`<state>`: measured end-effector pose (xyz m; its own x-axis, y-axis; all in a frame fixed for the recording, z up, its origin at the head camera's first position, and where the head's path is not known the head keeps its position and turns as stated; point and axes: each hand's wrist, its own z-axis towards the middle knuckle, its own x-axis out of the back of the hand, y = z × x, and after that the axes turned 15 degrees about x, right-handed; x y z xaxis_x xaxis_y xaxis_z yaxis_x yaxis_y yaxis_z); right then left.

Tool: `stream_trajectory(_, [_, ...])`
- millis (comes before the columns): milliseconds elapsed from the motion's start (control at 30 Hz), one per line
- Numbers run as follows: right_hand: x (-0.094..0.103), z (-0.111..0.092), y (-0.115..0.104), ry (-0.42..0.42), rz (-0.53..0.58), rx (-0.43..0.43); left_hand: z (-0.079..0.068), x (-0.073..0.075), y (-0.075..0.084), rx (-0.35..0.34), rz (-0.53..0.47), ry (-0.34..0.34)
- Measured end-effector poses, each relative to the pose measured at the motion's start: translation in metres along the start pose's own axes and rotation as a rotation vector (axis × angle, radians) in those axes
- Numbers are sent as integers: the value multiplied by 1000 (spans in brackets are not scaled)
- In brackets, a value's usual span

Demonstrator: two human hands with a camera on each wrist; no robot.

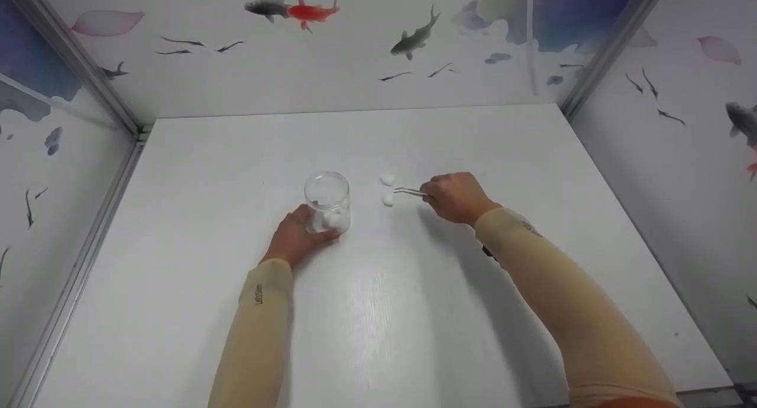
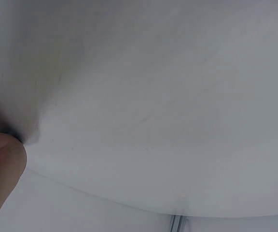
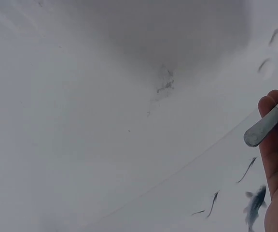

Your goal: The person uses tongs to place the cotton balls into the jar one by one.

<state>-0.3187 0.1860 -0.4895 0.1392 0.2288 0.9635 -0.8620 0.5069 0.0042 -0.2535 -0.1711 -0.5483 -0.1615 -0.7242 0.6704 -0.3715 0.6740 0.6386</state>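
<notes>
My left hand (image 1: 297, 236) holds a clear glass jar (image 1: 327, 189) low on its side, thumb across the front. White cotton balls (image 1: 334, 220) lie in the bottom of the jar, which stands upright on the table. In my right hand (image 1: 458, 196) is a pair of metal tweezers (image 1: 411, 191), pinched between the fingers and pointing left. Right by the tweezer tips lie two cotton balls, one farther back (image 1: 387, 179) and one nearer (image 1: 388, 200); whether the tips touch either is unclear. The right wrist view shows the tweezers' rounded end (image 3: 260, 133) past my fingers.
The white table (image 1: 366, 313) is enclosed by a back wall (image 1: 331, 71) and side walls printed with fish. Metal posts (image 1: 615, 47) stand at the corners. Only part of the left hand (image 2: 3, 169) shows at the left wrist view's edge.
</notes>
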Motion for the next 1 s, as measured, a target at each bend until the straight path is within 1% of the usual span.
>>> stream_trajectory(300, [-8, -1, 3, -71, 7, -51, -1, 2, 1, -15, -4, 1])
stream_trajectory(533, [-8, 1, 5, -58, 10, -43, 1, 3, -1, 8, 0, -14])
stream_trajectory(600, [-8, 3, 5, -59, 13, -39, 2, 2, -2, 5, -5, -14])
stream_trajectory(1000, [-14, 12, 4, -119, 49, -70, 4, -2, -3, -2, -17, 2])
